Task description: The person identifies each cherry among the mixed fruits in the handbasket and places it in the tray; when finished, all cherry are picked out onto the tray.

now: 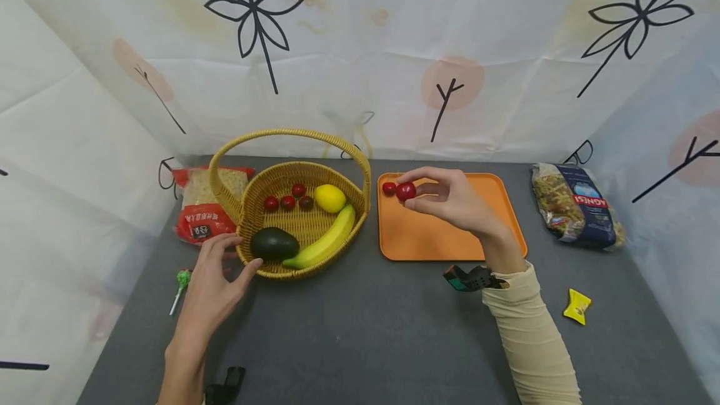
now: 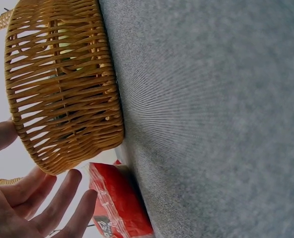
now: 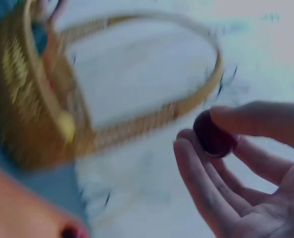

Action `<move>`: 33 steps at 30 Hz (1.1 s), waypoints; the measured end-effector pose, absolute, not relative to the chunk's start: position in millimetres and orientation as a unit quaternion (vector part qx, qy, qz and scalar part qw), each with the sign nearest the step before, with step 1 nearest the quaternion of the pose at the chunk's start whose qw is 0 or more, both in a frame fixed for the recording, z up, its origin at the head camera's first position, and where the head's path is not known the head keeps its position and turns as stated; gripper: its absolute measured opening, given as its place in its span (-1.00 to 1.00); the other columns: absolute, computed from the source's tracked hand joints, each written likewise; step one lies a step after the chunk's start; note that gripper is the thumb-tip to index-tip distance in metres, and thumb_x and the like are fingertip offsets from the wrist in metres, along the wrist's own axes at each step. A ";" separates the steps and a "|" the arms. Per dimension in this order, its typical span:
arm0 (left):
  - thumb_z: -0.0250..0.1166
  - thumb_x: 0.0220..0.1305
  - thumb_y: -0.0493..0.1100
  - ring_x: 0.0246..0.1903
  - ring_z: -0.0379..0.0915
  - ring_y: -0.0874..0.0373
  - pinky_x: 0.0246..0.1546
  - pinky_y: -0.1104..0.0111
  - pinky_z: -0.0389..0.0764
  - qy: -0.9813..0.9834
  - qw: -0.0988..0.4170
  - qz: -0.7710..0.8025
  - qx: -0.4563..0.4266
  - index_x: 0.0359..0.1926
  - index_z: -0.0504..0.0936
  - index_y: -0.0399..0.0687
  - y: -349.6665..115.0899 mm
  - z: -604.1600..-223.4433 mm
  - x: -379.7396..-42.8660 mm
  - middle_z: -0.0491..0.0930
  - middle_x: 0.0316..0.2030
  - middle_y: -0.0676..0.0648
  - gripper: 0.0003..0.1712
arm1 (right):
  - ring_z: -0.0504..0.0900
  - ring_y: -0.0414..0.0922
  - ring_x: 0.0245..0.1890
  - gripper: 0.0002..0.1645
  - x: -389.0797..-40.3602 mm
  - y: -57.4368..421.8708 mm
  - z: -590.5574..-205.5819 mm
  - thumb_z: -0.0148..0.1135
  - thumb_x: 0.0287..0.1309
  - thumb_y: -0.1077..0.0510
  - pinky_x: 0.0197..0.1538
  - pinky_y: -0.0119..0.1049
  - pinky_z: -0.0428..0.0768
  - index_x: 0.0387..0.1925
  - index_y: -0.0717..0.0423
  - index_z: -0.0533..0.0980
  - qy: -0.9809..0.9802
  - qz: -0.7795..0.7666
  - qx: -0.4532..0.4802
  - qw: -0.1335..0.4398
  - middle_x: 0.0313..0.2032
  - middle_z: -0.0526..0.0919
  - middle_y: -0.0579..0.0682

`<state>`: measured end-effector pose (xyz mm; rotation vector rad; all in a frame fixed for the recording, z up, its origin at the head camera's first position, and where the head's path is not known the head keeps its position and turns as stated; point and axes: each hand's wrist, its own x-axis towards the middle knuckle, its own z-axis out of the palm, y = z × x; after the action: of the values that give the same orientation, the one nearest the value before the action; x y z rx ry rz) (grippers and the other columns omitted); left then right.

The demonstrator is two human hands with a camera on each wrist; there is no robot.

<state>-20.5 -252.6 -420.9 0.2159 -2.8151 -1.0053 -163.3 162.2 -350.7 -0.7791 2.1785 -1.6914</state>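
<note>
My right hand [image 1: 444,199] pinches a dark red cherry [image 1: 405,191] between thumb and fingertips above the left part of an orange tray [image 1: 450,249]. The same cherry [image 3: 214,135] shows large in the right wrist view. Another cherry [image 1: 389,189] lies on the tray. With thumb and fingers spread, my left hand [image 1: 216,286] holds the front left rim of a wicker basket [image 1: 304,272]. Inside the basket are several cherries [image 1: 287,202], a lemon [image 1: 329,198], an avocado [image 1: 274,244] and a banana [image 1: 326,242].
Behind the basket's left side lies a red food packet [image 1: 205,220]. A green lollipop [image 1: 181,286] is left of my left hand. To the right are a pasta bag [image 1: 576,205] and a yellow wrapped candy [image 1: 577,306]. White patterned cloth [image 1: 360,36] encloses the table.
</note>
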 end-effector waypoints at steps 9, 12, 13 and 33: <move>0.50 0.43 -0.02 0.24 0.58 -0.34 0.16 -0.27 0.72 -0.936 0.068 -0.336 0.075 0.40 0.49 -0.27 -253.3 -421.9 -20.6 0.36 0.44 -0.31 -0.31 | 0.80 0.16 0.19 -0.51 -214.4 182.8 -415.3 0.39 0.44 0.28 0.03 -0.50 0.75 0.32 0.29 0.55 0.828 -0.524 -0.151 0.133 0.34 0.59 0.33; 0.50 0.43 -0.02 0.24 0.57 -0.34 0.16 -0.27 0.72 -0.936 0.066 -0.336 0.075 0.40 0.49 -0.27 -253.3 -421.8 -20.4 0.36 0.45 -0.32 -0.31 | 0.74 0.29 0.26 -0.54 -229.5 182.3 -432.4 0.37 0.44 0.32 0.04 -0.44 0.76 0.31 0.32 0.57 0.845 -0.498 -0.146 0.130 0.33 0.61 0.36; 0.49 0.43 -0.01 0.24 0.57 -0.34 0.17 -0.27 0.72 -0.936 0.066 -0.336 0.076 0.40 0.48 -0.27 -253.3 -421.7 -20.4 0.36 0.45 -0.32 -0.30 | 0.74 0.30 0.27 -0.55 -233.9 181.6 -436.9 0.36 0.44 0.32 0.05 -0.40 0.76 0.30 0.32 0.58 0.851 -0.488 -0.144 0.128 0.33 0.62 0.36; 0.50 0.43 -0.02 0.24 0.58 -0.33 0.16 -0.27 0.72 -0.936 0.066 -0.337 0.075 0.40 0.48 -0.27 -252.7 -420.0 -20.0 0.36 0.44 -0.31 -0.30 | 0.66 0.37 0.34 -0.48 -254.6 181.0 -454.4 0.39 0.39 0.36 0.41 0.25 0.64 0.33 0.36 0.54 0.869 -0.456 -0.156 0.114 0.28 0.65 0.40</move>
<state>-20.0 -252.7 -420.0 0.2251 -2.8239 -1.0179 -254.6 181.0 -454.4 -0.4560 2.5463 -1.3376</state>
